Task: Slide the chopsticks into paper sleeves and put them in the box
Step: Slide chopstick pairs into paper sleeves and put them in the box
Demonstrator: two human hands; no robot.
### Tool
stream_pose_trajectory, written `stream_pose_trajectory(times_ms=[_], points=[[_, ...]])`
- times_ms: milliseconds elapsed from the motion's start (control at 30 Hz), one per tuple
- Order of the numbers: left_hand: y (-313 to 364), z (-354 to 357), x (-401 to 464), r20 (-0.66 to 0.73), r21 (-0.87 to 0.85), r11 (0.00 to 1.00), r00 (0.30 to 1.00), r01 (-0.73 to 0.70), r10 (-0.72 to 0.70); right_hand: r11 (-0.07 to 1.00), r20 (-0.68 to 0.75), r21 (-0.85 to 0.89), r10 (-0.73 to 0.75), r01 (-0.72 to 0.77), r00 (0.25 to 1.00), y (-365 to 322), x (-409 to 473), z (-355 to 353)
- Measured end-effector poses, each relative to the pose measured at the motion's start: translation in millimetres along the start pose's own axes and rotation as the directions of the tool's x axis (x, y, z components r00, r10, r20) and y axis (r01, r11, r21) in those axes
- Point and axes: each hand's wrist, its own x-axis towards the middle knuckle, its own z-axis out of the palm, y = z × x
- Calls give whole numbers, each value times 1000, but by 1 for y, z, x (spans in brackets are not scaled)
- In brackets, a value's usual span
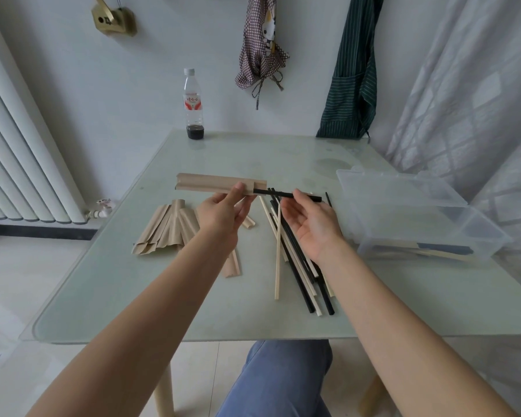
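My left hand pinches a brown paper sleeve held level above the table. My right hand grips black chopsticks whose tips sit inside the sleeve's right-hand opening. Below my hands, a loose pile of black and pale wooden chopsticks lies on the glass table. A stack of empty paper sleeves lies to the left of it. A clear plastic box with its lid open stands at the right, with sleeved chopsticks inside.
A plastic bottle with a little dark liquid stands at the table's far edge. One loose sleeve lies under my left forearm. A radiator is at the left, hanging cloths on the wall, a curtain at the right. My knee shows below the table's front edge.
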Motion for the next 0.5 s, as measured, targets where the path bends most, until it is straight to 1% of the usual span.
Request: stream_pose_trajectory(times_ms=[67,100,133,167,200,233,267,300,333,367,400,500], points=[[1,-5,4,-19,-8,1000,1000,-3,3,1000,-14,-29,9,-9,1000,-3,2,-5],[1,-8,6,-33,-12,1000,999,-3,2,996,-52,-85,7,-11,999,-4,3,-10],[1,-10,9,-48,-13,1000,999,1,-1,976,-102,-215,-10,-12,995,-4,6,-15],[1,-12,10,-59,-12,1000,998,8,-9,893,-140,-449,-50,-19,989,-2,9,-21],[-1,-13,11,-63,-9,1000,998,19,-19,691,-138,-722,-107,-26,985,1,11,-27],[-2,-14,11,-62,-4,1000,998,28,-28,401,-76,-916,-148,-11,986,4,13,-32],[-3,-13,11,-61,3,999,998,35,-35,117,4,-993,-149,22,989,8,15,-35],[-4,-13,11,-62,5,999,997,42,-41,-99,49,-994,-132,37,990,11,16,-35],[-5,-13,11,-64,1,999,997,46,-46,-236,63,-971,-116,34,991,13,16,-35],[-5,-12,10,-67,-6,999,997,48,-49,-307,55,-952,-107,20,993,15,18,-34],[-5,-12,10,-68,-13,999,996,49,-50,-335,41,-942,-95,7,995,17,21,-34],[-4,-11,10,-62,-23,999,997,50,-51,-366,0,-930,-63,-23,998,18,28,-33]])
